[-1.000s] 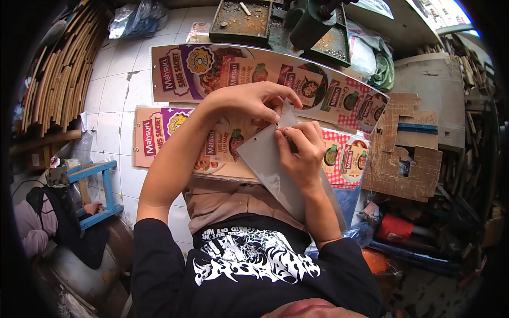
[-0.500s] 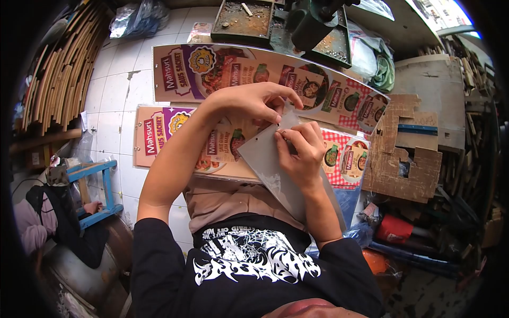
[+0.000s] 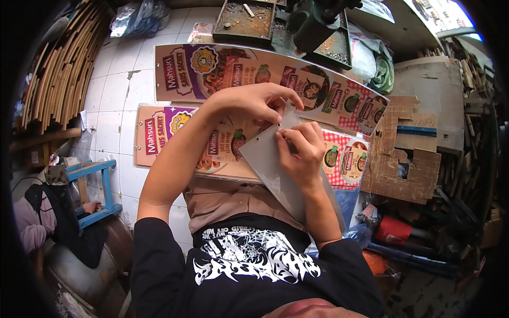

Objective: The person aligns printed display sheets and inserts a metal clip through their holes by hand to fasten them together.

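A grey plastic-like sheet (image 3: 265,159) slants across my lap over the printed signs, with a small hole near its left corner. My right hand (image 3: 303,151) is closed on it, thumb and forefinger pinched near the top corner. My left hand (image 3: 257,103) curls over that same corner from above, its fingertips closed at the edge. A bit of clear film (image 3: 291,121) shows between the two hands. Whether something small sits in the fingertips is hidden. Under my hands lies a Mahsuri sign strip (image 3: 228,146); a second Mahsuri strip (image 3: 244,69) lies beyond it.
A dark machine (image 3: 313,26) with metal trays (image 3: 244,24) of scraps stands ahead. Cut cardboard (image 3: 405,177) lies at right, wood strips (image 3: 63,69) at far left. Another person's hand (image 3: 92,206) rests near a blue frame (image 3: 103,191) at left. A red object (image 3: 392,230) lies at lower right.
Both hands stay at the sheet's top corner with almost no movement. The view has shifted very slightly.
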Available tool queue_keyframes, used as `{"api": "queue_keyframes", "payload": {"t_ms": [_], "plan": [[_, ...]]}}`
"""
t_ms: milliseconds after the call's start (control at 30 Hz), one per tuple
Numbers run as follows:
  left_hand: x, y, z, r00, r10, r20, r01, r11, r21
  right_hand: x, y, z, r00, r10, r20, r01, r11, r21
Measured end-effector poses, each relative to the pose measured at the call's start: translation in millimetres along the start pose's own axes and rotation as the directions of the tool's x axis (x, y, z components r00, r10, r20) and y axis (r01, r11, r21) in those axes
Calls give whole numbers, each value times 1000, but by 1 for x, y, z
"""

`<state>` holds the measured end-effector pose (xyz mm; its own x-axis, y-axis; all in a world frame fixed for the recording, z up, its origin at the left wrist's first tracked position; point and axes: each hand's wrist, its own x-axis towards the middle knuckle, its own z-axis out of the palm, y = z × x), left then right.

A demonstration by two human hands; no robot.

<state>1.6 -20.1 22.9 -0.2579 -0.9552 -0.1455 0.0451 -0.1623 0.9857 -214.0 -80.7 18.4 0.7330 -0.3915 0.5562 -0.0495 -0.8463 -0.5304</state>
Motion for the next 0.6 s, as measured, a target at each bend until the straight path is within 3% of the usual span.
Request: {"api": "queue_keyframes", "payload": {"t_ms": [167,333,600], "plan": [[4,-8,-2,999,34,-10,-33,997,67,2,1,-1,999,-19,32,19,1000,1],[1,-4,-2,1000,-6,5,6,1000,13,1,2,3,999,1,-54,-2,1000,-15],[2,-10,-5,1000,-8,12,8,1000,-15,-1,1,-1,1000,-21,-11,21,1000,-9]]}}
